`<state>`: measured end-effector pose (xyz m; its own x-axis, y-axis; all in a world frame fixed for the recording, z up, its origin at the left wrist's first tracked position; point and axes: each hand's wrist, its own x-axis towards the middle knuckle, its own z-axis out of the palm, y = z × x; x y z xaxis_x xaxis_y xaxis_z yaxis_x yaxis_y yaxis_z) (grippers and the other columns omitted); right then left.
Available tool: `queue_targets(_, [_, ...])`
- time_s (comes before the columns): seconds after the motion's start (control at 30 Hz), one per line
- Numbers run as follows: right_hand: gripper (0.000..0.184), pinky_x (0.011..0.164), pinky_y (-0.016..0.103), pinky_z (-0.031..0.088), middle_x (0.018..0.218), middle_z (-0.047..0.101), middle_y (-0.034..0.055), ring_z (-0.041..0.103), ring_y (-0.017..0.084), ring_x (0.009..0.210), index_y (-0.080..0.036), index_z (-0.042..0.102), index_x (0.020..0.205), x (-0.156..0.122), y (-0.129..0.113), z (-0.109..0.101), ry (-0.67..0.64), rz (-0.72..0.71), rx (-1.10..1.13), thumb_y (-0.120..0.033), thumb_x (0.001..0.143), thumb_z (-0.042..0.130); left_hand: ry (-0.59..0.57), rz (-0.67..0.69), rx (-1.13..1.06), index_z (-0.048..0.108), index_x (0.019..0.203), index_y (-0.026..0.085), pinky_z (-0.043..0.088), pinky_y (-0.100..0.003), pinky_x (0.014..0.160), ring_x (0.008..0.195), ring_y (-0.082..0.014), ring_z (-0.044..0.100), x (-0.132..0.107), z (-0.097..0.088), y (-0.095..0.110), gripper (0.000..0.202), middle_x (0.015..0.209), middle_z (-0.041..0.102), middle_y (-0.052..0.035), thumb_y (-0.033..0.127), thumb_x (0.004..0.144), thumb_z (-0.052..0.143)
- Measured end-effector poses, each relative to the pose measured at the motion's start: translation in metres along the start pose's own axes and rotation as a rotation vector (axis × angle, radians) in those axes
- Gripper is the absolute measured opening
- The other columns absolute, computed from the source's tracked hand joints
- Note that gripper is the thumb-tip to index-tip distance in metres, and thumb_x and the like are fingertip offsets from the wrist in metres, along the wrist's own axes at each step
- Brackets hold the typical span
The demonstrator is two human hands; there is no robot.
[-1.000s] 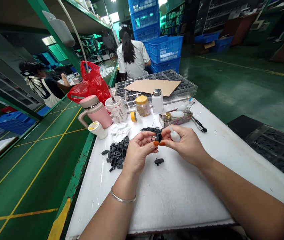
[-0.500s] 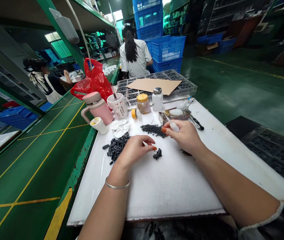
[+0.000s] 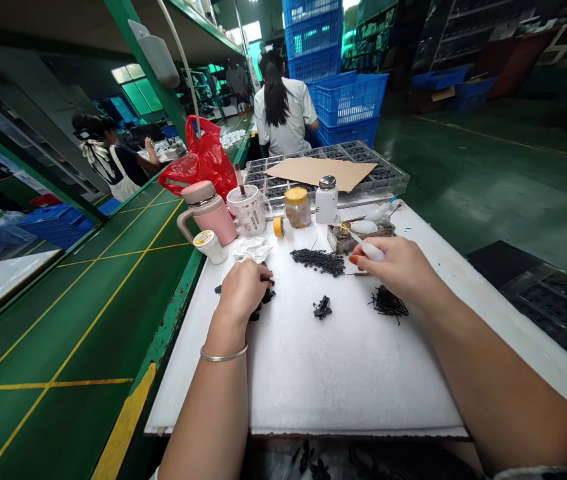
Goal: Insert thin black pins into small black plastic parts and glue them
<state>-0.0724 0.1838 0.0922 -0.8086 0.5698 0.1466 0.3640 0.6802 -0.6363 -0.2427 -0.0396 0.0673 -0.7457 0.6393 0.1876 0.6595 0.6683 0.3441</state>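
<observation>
My left hand is over the pile of black plastic parts on the left of the white board, hiding most of it. Its fingertips are pinched on a black plastic part, only partly visible. My right hand holds a small white squeeze bottle with a thin tip pointing up and left. Beyond the hands lies a spread of tiny black rings. A small cluster of black parts sits mid-board, and thin black pins lie just below my right hand.
Along the back stand a pink mug, a patterned cup, a yellow-lidded jar, a white bottle and a small box. Behind them cardboard covers a compartment tray. A green conveyor runs left; co-workers sit beyond.
My left hand has moved left and back from the small mid-board cluster to the pile of black parts. My right hand still holds the squeeze bottle. The view has shifted slightly left.
</observation>
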Motion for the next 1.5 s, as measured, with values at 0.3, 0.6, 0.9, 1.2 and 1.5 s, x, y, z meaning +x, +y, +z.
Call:
queue_targets(0.3, [0.013, 0.060, 0.023, 0.035, 0.075, 0.066, 0.0018, 0.058, 0.017, 0.073, -0.021, 0.071, 0.076, 0.007, 0.027, -0.021, -0.255, 0.066, -0.248, -0.028, 0.071, 0.061, 0.022, -0.090, 0.008, 0.071, 0.082, 0.023, 0.037, -0.030, 0.070, 0.082, -0.0211, 0.057, 0.004, -0.006, 0.002, 0.014, 0.089, 0.067, -0.0051, 0.028, 0.075, 0.060])
queue_targets(0.6, [0.013, 0.054, 0.024, 0.032, 0.074, 0.066, 0.0041, 0.059, 0.016, 0.070, -0.021, 0.071, 0.074, 0.001, 0.016, -0.013, -0.488, 0.091, -0.435, -0.030, 0.065, 0.067, 0.048, -0.147, -0.871, 0.066, 0.099, 0.016, 0.037, -0.020, 0.056, 0.070, -0.0114, 0.055, 0.005, -0.009, 0.006, 0.032, 0.082, 0.065, -0.0024, 0.034, 0.073, 0.070])
queue_targets(0.9, [0.014, 0.054, 0.025, 0.029, 0.079, 0.066, 0.0098, 0.058, 0.019, 0.072, -0.015, 0.066, 0.074, -0.005, 0.010, -0.003, -0.475, 0.038, -0.507, -0.024, 0.064, 0.060, -0.115, -0.226, -1.589, 0.068, 0.093, 0.017, 0.051, -0.015, 0.057, 0.068, -0.0075, 0.060, -0.002, -0.006, 0.026, 0.030, 0.084, 0.065, -0.0010, 0.019, 0.065, 0.080])
queue_targets(1.2, [0.010, 0.055, 0.022, 0.030, 0.070, 0.061, 0.0019, 0.053, 0.013, 0.067, -0.018, 0.062, 0.068, -0.001, 0.016, -0.020, -0.419, -0.027, -0.291, -0.022, 0.069, 0.053, -0.263, -0.285, -1.830, 0.062, 0.084, 0.015, 0.056, -0.016, 0.058, 0.066, -0.0091, 0.065, -0.005, -0.001, 0.037, 0.030, 0.088, 0.070, -0.0044, 0.014, 0.062, 0.082])
queue_targets(1.5, [0.016, 0.062, 0.022, 0.035, 0.080, 0.066, 0.0008, 0.058, 0.016, 0.077, -0.022, 0.070, 0.078, -0.001, 0.019, -0.024, -0.434, 0.016, -0.221, -0.018, 0.067, 0.058, -0.346, -0.306, -1.853, 0.061, 0.085, 0.014, 0.056, -0.016, 0.059, 0.065, -0.0088, 0.065, -0.009, 0.002, 0.043, 0.030, 0.085, 0.069, -0.0039, 0.014, 0.063, 0.081])
